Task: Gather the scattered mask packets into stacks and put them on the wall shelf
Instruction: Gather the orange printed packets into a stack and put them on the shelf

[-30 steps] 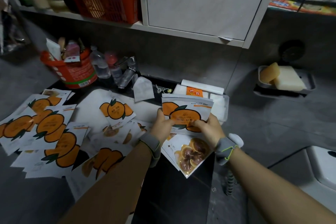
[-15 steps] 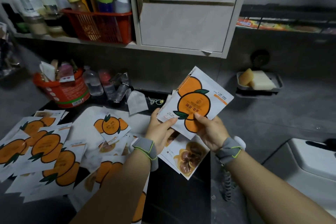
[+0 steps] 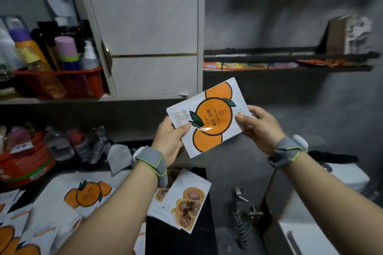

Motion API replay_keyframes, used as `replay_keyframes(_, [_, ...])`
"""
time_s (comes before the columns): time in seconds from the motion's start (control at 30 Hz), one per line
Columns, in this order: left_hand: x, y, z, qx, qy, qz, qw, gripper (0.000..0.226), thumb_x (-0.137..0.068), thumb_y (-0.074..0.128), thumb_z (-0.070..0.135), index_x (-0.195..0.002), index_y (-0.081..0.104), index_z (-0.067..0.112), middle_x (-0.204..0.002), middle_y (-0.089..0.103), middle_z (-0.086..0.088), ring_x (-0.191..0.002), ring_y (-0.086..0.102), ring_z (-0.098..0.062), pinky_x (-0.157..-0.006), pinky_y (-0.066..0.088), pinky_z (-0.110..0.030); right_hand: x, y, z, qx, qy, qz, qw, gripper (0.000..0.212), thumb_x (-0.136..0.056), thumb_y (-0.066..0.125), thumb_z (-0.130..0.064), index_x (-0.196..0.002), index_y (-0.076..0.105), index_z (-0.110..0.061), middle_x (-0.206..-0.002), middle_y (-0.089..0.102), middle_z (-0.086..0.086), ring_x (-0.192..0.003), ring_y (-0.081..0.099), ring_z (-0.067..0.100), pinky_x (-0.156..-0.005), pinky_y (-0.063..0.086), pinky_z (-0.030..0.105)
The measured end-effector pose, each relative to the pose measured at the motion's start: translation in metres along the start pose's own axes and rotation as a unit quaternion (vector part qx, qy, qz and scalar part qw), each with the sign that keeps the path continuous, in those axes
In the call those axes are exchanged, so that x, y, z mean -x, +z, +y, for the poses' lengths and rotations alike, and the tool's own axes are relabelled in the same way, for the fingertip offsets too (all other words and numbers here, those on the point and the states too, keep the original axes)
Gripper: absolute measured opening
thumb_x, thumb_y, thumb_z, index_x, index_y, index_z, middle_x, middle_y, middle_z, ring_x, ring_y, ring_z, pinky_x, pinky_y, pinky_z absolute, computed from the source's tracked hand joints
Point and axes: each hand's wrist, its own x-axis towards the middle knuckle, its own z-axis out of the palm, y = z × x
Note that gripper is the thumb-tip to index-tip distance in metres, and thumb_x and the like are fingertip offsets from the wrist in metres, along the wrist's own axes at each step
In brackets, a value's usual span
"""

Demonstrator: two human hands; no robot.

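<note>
Head view: a person holds a thin stack of mask packets [image 3: 209,118] in mid-air, below and left of the wall shelf [image 3: 290,68]. The left hand [image 3: 170,141] and right hand [image 3: 261,128] each clamp an opposite edge, thumbs on the front. The flat, glossy rectangles look slick. A loosened pinch could let them fan apart and drop among the loose packets [image 3: 87,192] on the dark counter [image 3: 170,242].
</note>
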Motion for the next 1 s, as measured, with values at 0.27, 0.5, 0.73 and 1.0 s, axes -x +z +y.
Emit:
replay_keyframes(0.27, [-0.053, 0.081, 0.069, -0.070, 0.093, -0.018, 0.993, 0.031, -0.094, 0.038, -0.007, -0.114, 0.052, 0.012, -0.117, 0.062, -0.011, -0.104, 0.062, -0.028, -0.094, 0.051, -0.046, -0.056, -0.050, -0.090, 0.211, -0.118, 0.018, 0.970, 0.005, -0.083, 0.066, -0.003, -0.087, 0.067, -0.004, -0.077, 0.067, 0.004, -0.053, 0.059, 0.001, -0.049, 0.044, 0.011])
replay_keyframes(0.5, [-0.102, 0.136, 0.108, -0.150, 0.173, 0.041, 0.972, 0.034, -0.087, 0.043, 0.001, -0.116, 0.043, 0.019, -0.122, 0.059, -0.013, -0.109, 0.059, -0.035, -0.092, 0.051, -0.053, -0.100, -0.072, -0.142, 0.246, -0.132, 0.033, 0.960, 0.011, -0.088, 0.062, -0.009, -0.094, 0.062, 0.000, -0.076, 0.061, 0.013, -0.058, 0.052, 0.018, -0.050, 0.047, 0.026])
replay_keyframes(0.73, [-0.146, 0.184, 0.142, -0.250, 0.214, 0.124, 0.936, 0.038, -0.091, 0.036, -0.001, -0.128, 0.033, 0.006, -0.130, 0.052, -0.014, -0.112, 0.053, -0.034, -0.094, 0.047, -0.039, -0.138, -0.080, -0.172, 0.123, -0.148, 0.021, 0.981, 0.020, -0.093, 0.046, 0.008, -0.108, 0.044, -0.005, -0.076, 0.057, 0.019, -0.057, 0.060, 0.027, -0.054, 0.061, 0.032])
replay_keyframes(1.0, [-0.184, 0.195, 0.132, -0.355, 0.132, 0.189, 0.906, 0.038, -0.092, 0.037, 0.000, -0.130, 0.034, 0.004, -0.133, 0.051, -0.016, -0.120, 0.050, -0.033, -0.095, 0.039, -0.033, -0.187, -0.083, -0.165, 0.319, -0.113, 0.017, 0.941, 0.013, -0.091, 0.049, -0.001, -0.101, 0.055, -0.007, -0.080, 0.065, 0.015, -0.072, 0.066, 0.030, -0.072, 0.059, 0.040])
